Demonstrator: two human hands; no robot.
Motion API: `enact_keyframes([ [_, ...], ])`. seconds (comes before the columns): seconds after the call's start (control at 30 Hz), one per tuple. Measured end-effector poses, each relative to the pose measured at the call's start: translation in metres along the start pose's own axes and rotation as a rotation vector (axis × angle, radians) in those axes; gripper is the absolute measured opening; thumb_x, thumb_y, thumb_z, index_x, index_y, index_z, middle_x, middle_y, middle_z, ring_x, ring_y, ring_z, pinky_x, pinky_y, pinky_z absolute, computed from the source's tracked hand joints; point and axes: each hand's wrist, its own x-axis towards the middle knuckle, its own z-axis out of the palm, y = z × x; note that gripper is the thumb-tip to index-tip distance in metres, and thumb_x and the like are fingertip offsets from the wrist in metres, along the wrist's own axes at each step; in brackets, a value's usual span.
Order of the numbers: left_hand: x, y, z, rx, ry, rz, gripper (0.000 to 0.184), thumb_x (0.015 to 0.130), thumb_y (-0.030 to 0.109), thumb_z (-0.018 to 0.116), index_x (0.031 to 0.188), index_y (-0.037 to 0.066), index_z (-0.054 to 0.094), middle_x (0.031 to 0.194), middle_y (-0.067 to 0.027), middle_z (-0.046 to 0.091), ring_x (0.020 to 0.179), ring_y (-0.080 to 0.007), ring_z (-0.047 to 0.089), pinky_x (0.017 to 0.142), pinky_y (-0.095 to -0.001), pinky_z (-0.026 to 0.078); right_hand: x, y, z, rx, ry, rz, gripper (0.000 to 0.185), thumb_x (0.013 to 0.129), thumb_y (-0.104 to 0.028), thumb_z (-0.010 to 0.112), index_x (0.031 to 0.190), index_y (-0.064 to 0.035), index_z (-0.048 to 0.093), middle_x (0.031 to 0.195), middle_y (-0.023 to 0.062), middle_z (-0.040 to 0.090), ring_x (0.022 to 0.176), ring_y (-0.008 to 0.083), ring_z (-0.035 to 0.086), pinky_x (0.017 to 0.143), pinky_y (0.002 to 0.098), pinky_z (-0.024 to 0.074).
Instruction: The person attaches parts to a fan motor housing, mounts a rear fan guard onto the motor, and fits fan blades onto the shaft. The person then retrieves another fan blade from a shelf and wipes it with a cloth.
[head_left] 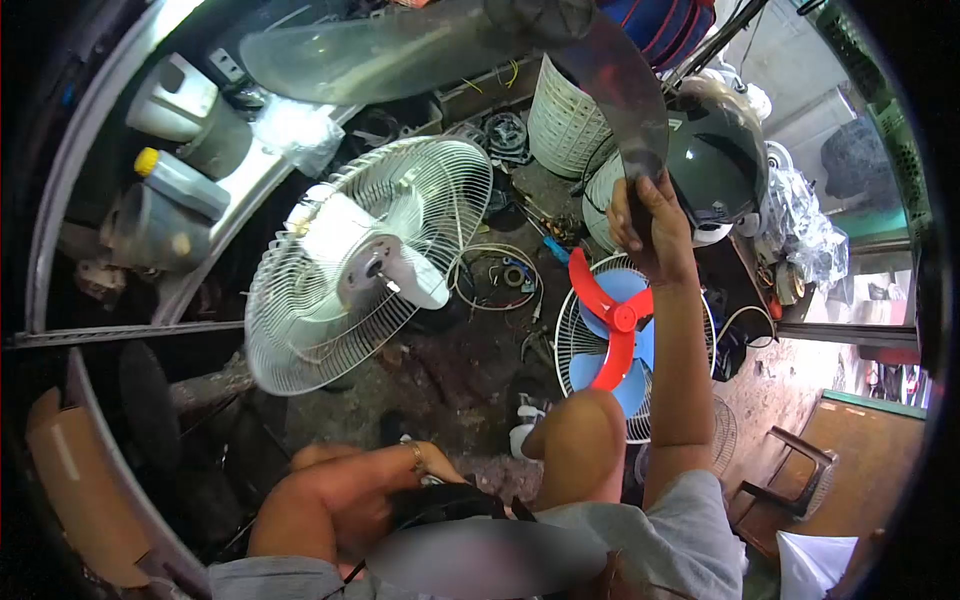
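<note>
My right hand [648, 222] is raised and closed on the tip of a smoky, see-through fan blade [350, 62]. The dark hub and the other wing stretch across the top of the view. Below that arm, a red fan blade [622, 318] lies over a blue fan blade [638, 372] in a round white wire guard [565, 350]. Down at my lap, my left hand [436, 464] rests by a black bag or strap [465, 505]; its fingers are mostly hidden. Left of centre, a white fan guard [290, 365] stands tilted with a motor [380, 268] at its middle.
A white woven basket [565, 118] and a dark shiny helmet [712, 155] stand at the back. Coiled cable [497, 290] and a blue screwdriver [555, 248] lie on the floor. On the left shelf is a yellow-capped bottle [182, 183]. A chair [795, 475] stands right.
</note>
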Motion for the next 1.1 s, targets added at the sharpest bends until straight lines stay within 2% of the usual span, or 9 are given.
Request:
enact_keyframes([
  [0.27, 0.161, -0.141, -0.069, -0.224, -0.224, -0.015, 0.065, 0.078, 0.064, 0.047, 0.119, 0.014, 0.049, 0.119, -0.007, 0.048, 0.101, -0.0207, 0.05, 0.081, -0.0352, 0.043, 0.008, 0.055, -0.047, -0.075, 0.0, -0.1, 0.026, 0.094, -0.025, 0.04, 0.116, -0.0106, 0.038, 0.064, 0.004, 0.044, 0.04, 0.0079, 0.034, 0.037, 0.0189, 0.028],
  [0.37, 0.078, -0.047, -0.066, -0.362, -0.31, -0.063, 0.078, 0.081, 0.066, 0.04, 0.14, 0.018, 0.025, 0.147, -0.0083, 0.016, 0.133, -0.0277, 0.02, 0.104, -0.0442, 0.024, -0.003, 0.055, -0.045, -0.088, 0.044, -0.116, 0.021, 0.095, -0.023, 0.038, 0.111, -0.0098, 0.039, 0.064, 0.0044, 0.044, 0.041, 0.0081, 0.034, 0.037, 0.0194, 0.0276],
  [0.43, 0.077, -0.056, -0.051, -0.139, -0.034, -0.373, 0.08, 0.078, 0.068, 0.041, 0.139, 0.017, 0.028, 0.146, -0.0076, 0.019, 0.132, -0.0296, 0.022, 0.105, -0.0464, 0.021, -0.015, 0.048, -0.047, -0.017, -0.051, -0.122, 0.018, 0.094, -0.024, 0.039, 0.105, -0.0092, 0.039, 0.065, 0.0051, 0.045, 0.041, 0.0085, 0.035, 0.038, 0.0203, 0.0286],
  [0.6, 0.029, -0.025, -0.031, -0.358, -0.136, -0.41, 0.089, 0.073, 0.071, 0.048, 0.139, 0.015, 0.028, 0.146, -0.0044, 0.021, 0.132, -0.029, 0.021, 0.104, -0.0447, 0.022, -0.08, 0.036, -0.043, 0.005, 0.054, -0.138, 0.022, 0.091, -0.022, 0.045, 0.109, -0.0124, 0.037, 0.063, 0.0077, 0.049, 0.039, 0.0106, 0.038, 0.035, 0.0214, 0.0308],
  [0.7, 0.029, -0.024, -0.01, -0.329, 0.101, -0.363, 0.063, 0.08, 0.06, 0.049, 0.13, 0.022, 0.045, 0.129, -0.0025, 0.048, 0.116, -0.0151, 0.043, 0.095, -0.0401, 0.034, -0.131, 0.036, -0.046, 0.059, 0.061, -0.148, 0.027, 0.09, -0.022, 0.046, 0.114, -0.0132, 0.035, 0.062, 0.0097, 0.049, 0.037, 0.0113, 0.039, 0.033, 0.0209, 0.0312],
  [0.83, 0.056, -0.057, -0.001, 0.164, 0.106, 0.021, 0.064, 0.084, 0.055, 0.047, 0.137, 0.022, 0.034, 0.14, -0.0017, 0.033, 0.125, -0.0177, 0.032, 0.101, -0.0484, 0.025, -0.187, 0.032, -0.049, 0.094, 0.132, -0.119, 0.025, 0.09, -0.021, 0.046, 0.112, -0.0133, 0.036, 0.062, 0.0106, 0.049, 0.036, 0.0113, 0.037, 0.033, 0.0204, 0.0311],
  [0.93, 0.029, -0.005, 0.043, -0.252, 0.354, -0.573, 0.06, 0.087, 0.053, 0.043, 0.138, 0.025, 0.03, 0.143, -0.0009, 0.027, 0.128, -0.018, 0.027, 0.103, -0.045, 0.022, -0.214, 0.029, -0.052, 0.124, 0.116, -0.118, 0.023, 0.091, -0.022, 0.046, 0.11, -0.0131, 0.037, 0.062, 0.0107, 0.05, 0.036, 0.0116, 0.038, 0.033, 0.0205, 0.0313],
  [1.0, 0.006, -0.031, 0.058, -0.332, 0.247, -0.24, 0.058, 0.089, 0.051, 0.042, 0.138, 0.023, 0.03, 0.141, -0.0014, 0.03, 0.127, -0.0184, 0.029, 0.103, -0.0387, 0.024, -0.227, 0.027, -0.053, 0.115, 0.138, -0.105, 0.023, 0.091, -0.023, 0.046, 0.11, -0.0132, 0.038, 0.061, 0.01, 0.05, 0.037, 0.0115, 0.038, 0.034, 0.0207, 0.0319],
  [1.1, -0.005, -0.101, 0.11, -0.722, 0.271, -0.229, 0.067, 0.086, 0.054, 0.045, 0.135, 0.01, 0.033, 0.128, -0.0026, 0.047, 0.114, -0.0157, 0.043, 0.098, -0.0303, 0.032, -0.243, 0.019, -0.052, 0.052, 0.136, -0.13, 0.023, 0.091, -0.023, 0.046, 0.111, -0.0129, 0.039, 0.061, 0.0096, 0.05, 0.037, 0.0109, 0.038, 0.034, 0.0207, 0.0317],
])
